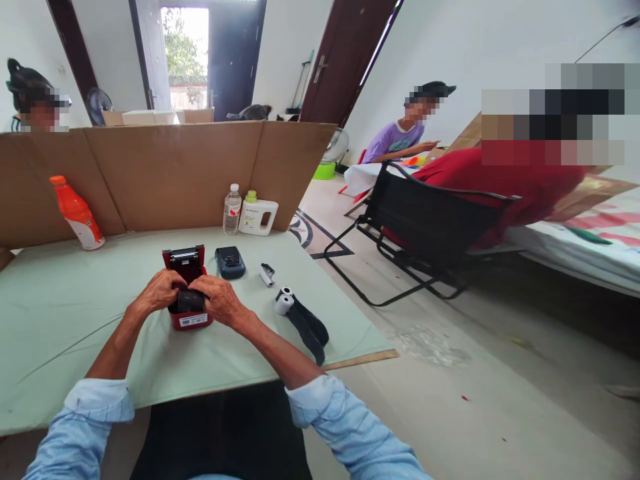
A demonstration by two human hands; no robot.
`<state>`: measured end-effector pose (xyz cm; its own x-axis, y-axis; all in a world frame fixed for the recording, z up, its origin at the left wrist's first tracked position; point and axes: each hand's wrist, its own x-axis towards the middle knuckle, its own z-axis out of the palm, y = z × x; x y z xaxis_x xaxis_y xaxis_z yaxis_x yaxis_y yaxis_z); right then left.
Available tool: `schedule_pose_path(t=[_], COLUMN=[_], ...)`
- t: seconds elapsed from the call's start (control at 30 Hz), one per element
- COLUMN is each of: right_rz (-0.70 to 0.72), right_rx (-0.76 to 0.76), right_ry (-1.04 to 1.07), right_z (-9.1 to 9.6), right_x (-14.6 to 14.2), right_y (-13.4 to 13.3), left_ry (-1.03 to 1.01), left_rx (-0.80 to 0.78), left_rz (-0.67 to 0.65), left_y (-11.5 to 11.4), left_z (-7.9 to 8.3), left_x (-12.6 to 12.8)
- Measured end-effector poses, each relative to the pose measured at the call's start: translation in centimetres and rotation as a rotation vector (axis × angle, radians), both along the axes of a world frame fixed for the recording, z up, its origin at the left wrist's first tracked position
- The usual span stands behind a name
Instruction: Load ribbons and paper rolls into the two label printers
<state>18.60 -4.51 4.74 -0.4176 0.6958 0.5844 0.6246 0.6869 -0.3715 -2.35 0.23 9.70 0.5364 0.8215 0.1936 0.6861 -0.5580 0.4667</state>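
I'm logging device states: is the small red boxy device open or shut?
The small red boxy device is open: its lid stands raised at the back, and a dark cylindrical roll shows at its opening.

Through my camera I see the left hand (163, 291) and the right hand (219, 298) on a black roll (191, 301) inside a red box (193, 321), lid (185, 256) up. A dark blue gadget (230, 263) sits nearby. A red bottle (77, 213) stands near the cardboard wall (185, 175).

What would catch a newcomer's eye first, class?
The left hand and right hand, at the open red printer on the green tabletop, stand out first. Next comes the orange bottle at left, before the cardboard screen. At right, a person in red sits in a black folding chair.
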Motion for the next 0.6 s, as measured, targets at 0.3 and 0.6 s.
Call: schedule_pose_path(t=[0.3,0.6], right_rz=[-0.007,-0.064], right_rx=[0.201,0.1], right_ry=[-0.02,-0.018], right_z=[-2.0,-2.9], right_x=[-0.4,-0.9], right_y=[-3.9,-5.6], left_ry=[-0.396,-0.376], left_rx=[0.081,0.001], left_rz=[0.34,0.117], left_y=[2.7,-0.6], left_z=[1.0,0.3], left_x=[-1.3,-2.1])
